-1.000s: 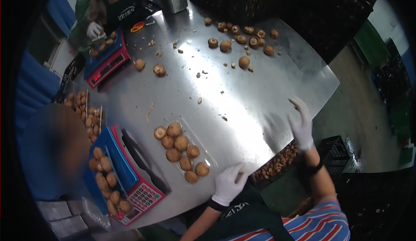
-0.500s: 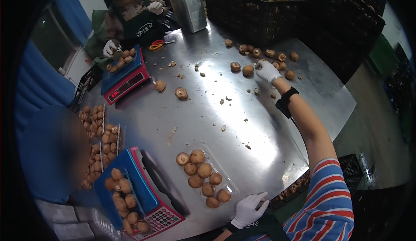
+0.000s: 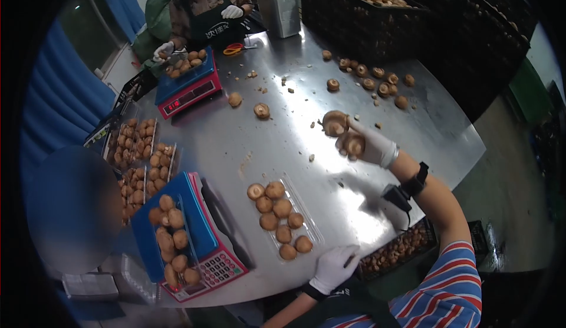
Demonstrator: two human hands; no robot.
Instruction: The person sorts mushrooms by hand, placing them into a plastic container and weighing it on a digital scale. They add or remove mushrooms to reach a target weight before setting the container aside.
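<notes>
My right hand (image 3: 375,144), in a white glove, is raised over the metal table (image 3: 224,151) and closed around brown mushrooms. One mushroom (image 3: 335,123) shows its stem side, and a second mushroom (image 3: 353,146) sits lower against the fingers. My left hand (image 3: 335,268), gloved too, rests at the near table edge with its fingers stretched out and nothing in it. Just beyond it lies a clear plastic tray (image 3: 305,210) holding several mushrooms (image 3: 282,208), mostly cap up. Loose mushrooms (image 3: 383,89) are scattered at the far right of the table.
Two scales, a near one (image 3: 203,233) and a far one (image 3: 186,89), each bear mushrooms. Filled trays (image 3: 154,163) stand at left. A co-worker's gloved hand (image 3: 164,51) is by the far scale; orange-handled scissors (image 3: 234,49), stacked trays (image 3: 277,9) and a black crate (image 3: 354,30) are behind.
My right hand has come back from the far mushroom group toward me, now with mushrooms in its grasp. My left hand stays at the table edge. The whole view has shifted slightly.
</notes>
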